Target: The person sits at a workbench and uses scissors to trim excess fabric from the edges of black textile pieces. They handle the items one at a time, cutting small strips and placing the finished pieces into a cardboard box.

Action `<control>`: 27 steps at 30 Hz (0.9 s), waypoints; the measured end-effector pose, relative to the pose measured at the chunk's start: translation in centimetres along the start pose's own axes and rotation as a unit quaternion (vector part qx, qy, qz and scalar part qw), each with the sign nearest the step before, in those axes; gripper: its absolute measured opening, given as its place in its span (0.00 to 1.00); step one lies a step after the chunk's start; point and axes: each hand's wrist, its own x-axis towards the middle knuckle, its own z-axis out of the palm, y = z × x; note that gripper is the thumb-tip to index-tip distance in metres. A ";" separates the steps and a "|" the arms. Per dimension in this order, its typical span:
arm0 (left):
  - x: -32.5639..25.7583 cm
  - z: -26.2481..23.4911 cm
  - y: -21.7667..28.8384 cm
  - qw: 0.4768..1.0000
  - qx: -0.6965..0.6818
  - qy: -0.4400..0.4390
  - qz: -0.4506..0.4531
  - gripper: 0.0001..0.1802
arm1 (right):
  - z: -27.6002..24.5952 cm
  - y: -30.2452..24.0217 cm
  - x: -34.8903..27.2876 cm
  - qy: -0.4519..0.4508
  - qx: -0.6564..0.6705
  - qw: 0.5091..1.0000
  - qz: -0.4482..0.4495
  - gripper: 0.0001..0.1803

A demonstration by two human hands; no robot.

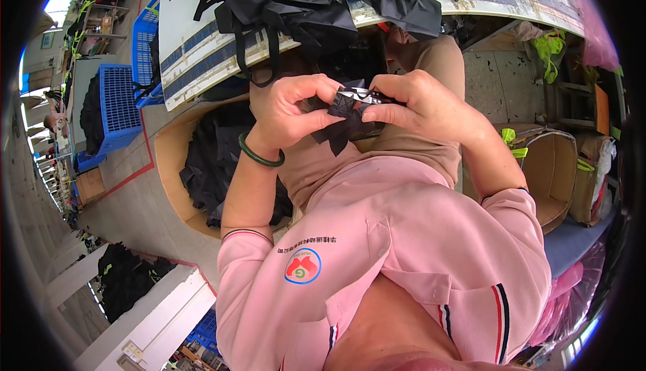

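Over my lap, my left hand point(304, 106) pinches a black fabric piece point(343, 105) between thumb and fingers; a sewn cross stitch shows on it. Close against it on the right, my right hand point(412, 102) is closed round small metal thread snips point(360, 95). Their blades lie at the upper edge of the fabric. Part of the black piece hangs down below my fingers. A dark green bangle point(261, 152) circles my left wrist.
Ahead, a white table point(202, 51) carries a heap of black fabric pieces point(289, 1), some straps hanging over its edge. On the left stands a cardboard box point(168, 149) holding black fabric, with blue crates point(121, 105) beyond. Another open cardboard box point(548, 169) stands at right.
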 end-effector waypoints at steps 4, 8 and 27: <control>0.3 -0.1 0.6 0.999 0.013 -0.035 -0.006 0.07 | -0.3 0.0 -0.1 -0.020 0.008 1.000 0.013 0.21; 0.7 -0.7 1.3 0.995 -0.013 -0.096 -0.037 0.07 | -0.5 0.0 -0.3 -0.042 0.030 0.999 0.007 0.21; 1.1 -1.6 0.4 0.907 -0.232 -0.229 -0.267 0.09 | -0.3 0.2 -0.4 -0.114 -0.001 0.991 -0.073 0.19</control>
